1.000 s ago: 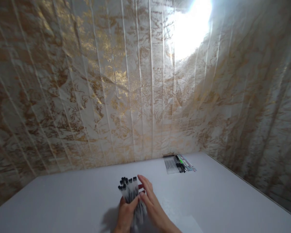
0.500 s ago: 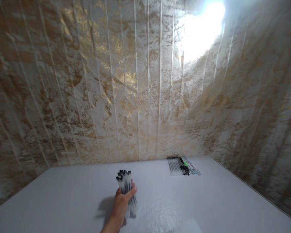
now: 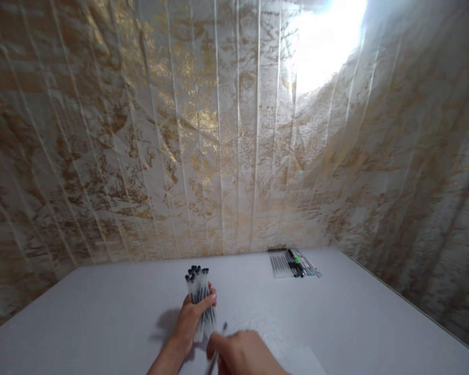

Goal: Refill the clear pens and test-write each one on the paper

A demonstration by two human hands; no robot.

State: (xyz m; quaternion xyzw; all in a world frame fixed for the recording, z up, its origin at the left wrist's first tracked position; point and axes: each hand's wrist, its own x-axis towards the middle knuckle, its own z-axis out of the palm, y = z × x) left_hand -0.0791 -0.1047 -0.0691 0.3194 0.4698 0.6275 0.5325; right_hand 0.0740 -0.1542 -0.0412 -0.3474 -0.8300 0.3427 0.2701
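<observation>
A bunch of clear pens with black ends (image 3: 197, 286) stands roughly upright in my left hand (image 3: 189, 320), whose fingers are wrapped round it. Close by on the right, at the bottom edge, is my right hand (image 3: 244, 354), closed and somewhat blurred. A single slim pen (image 3: 213, 362) is pinched in it, tilted, with its dark tip (image 3: 224, 326) poking up above the fingers. The lower ends of the bunch are partly behind my right hand.
On the white table (image 3: 113, 307), a row of clear pens (image 3: 280, 264) lies near the back edge, beside black pens and a green-marked one (image 3: 297, 260). Clear plastic film (image 3: 263, 323) and a white sheet (image 3: 305, 359) lie at the front. A gold-patterned curtain (image 3: 203, 156) hangs behind.
My right hand has come into view from the bottom with a single pen. My left hand still holds the bunch, a little higher and further left in the picture.
</observation>
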